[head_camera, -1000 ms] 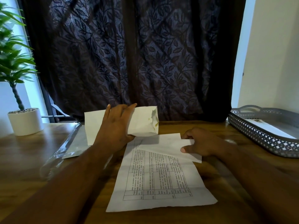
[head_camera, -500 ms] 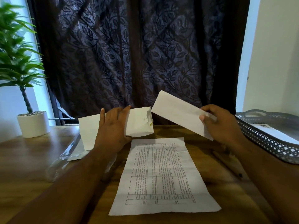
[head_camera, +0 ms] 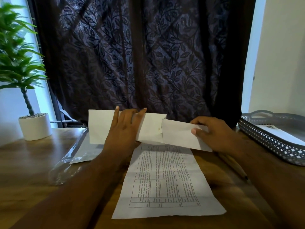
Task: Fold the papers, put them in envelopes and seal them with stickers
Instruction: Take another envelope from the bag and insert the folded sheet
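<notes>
My left hand grips a white envelope held above the table, its open end facing right. My right hand pinches a folded white paper whose left end meets the envelope's opening. Below them a printed sheet with a table of text lies flat on the wooden table. Whether the folded paper is inside the mouth of the envelope, I cannot tell.
A clear plastic sleeve with white sheets lies at the left. A pencil rests at the right. A grey perforated tray holding paper stands far right. A potted plant sits at the back left, before a dark curtain.
My right hand lifted the folded paper off the printed sheet, raised it, then brought it down and left to the envelope's open end. The left hand kept hold of the envelope.
</notes>
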